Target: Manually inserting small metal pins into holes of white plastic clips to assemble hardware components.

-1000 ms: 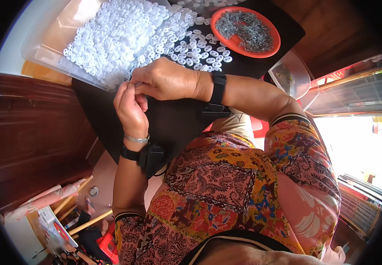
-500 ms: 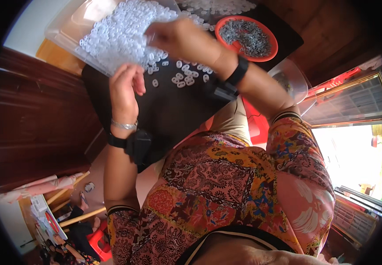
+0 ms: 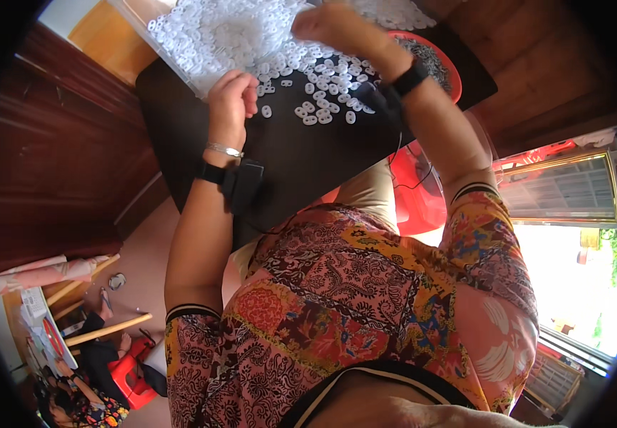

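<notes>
The person wears a short-sleeved patchwork batik shirt (image 3: 365, 299) in orange, red, maroon and blue, its cuffs edged in black and white. Above the shirt, the left wrist carries a black strap with a small black box (image 3: 240, 184) and a thin silver bracelet (image 3: 224, 150); the right wrist carries a black band (image 3: 410, 76).

A home workroom: dark wooden walls (image 3: 51, 157), a black table (image 3: 301, 157), a sunlit doorway (image 3: 572, 271).

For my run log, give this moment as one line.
left hand: fist beside white rings | right hand: over ring pile | black table
</notes>
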Motion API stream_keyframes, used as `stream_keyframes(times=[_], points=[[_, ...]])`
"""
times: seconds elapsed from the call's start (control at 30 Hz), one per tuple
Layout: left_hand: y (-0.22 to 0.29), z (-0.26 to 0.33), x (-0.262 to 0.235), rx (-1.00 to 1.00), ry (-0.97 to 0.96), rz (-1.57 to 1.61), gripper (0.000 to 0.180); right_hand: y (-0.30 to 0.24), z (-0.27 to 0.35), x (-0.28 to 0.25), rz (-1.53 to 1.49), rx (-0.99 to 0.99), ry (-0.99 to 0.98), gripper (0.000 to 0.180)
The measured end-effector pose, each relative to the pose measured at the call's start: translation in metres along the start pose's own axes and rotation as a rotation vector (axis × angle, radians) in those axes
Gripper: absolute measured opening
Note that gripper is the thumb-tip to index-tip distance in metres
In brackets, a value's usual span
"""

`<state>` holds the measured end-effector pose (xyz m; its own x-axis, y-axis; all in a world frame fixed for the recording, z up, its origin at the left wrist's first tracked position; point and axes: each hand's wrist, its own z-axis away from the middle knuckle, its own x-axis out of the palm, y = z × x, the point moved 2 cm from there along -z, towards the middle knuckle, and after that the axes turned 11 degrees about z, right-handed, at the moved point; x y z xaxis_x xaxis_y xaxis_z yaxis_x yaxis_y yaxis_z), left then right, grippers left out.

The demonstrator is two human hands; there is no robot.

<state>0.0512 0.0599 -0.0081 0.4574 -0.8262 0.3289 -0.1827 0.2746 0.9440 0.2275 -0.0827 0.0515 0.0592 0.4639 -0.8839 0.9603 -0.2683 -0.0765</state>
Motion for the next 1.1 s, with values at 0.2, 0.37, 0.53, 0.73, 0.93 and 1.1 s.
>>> stream_keyframes(times=[0.2,0.37,0.53,0.73,0.93,1.1], points=[[-0.002,0.0,0.009,0.027,-0.033,-0.059,0.02,-0.042,0.015,0.046,0.085,0.136,-0.398,0.019],[0.001,-0.002,0.007,0.012,-0.031,-0.036,0.019,-0.042,0.01,0.049,0.158,0.095,-0.389,0.018],[0.0,-0.002,0.006,-0.006,-0.052,-0.059,0.019,-0.046,0.008,0.052,0.175,0.111,-0.438,0.016],[-0.008,-0.007,-0.001,-0.002,-0.045,-0.011,0.019,-0.054,0.01,0.049,-0.002,0.106,-0.369,0.019],[-0.013,-0.013,0.003,0.181,-0.107,-0.16,0.022,-0.044,0.026,0.048,-0.248,0.124,-0.212,0.017],[-0.015,-0.011,0.003,0.246,-0.037,-0.214,0.02,-0.052,0.02,0.034,-0.747,0.418,-0.053,0.013]])
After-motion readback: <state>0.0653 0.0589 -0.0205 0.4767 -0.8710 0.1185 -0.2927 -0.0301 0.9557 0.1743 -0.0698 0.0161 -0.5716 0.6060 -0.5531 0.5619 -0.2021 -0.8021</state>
